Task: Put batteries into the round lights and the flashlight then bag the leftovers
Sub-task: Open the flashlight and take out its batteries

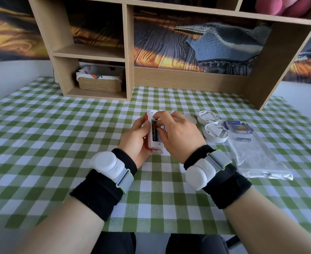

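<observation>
Centrally, the left hand (139,138) grips the red-and-white flashlight (153,132) above the worktop (59,125) while the right hand (176,132) pinches a battery (154,133) in its open compartment, blue leftover batteries (240,128), labels unreadable, lying beside two round lights (216,132) and a clear bag (257,158).

The right hand (176,132) hides much of the flashlight (155,133); labels on the loose batteries (240,127) are too small to read

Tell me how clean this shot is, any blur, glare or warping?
Head view: daylight, soft shadows; wide-angle bends the shelf unit and tablecloth edges; glare on the plastic bag; flashlight and loose batteries slightly soft.
</observation>
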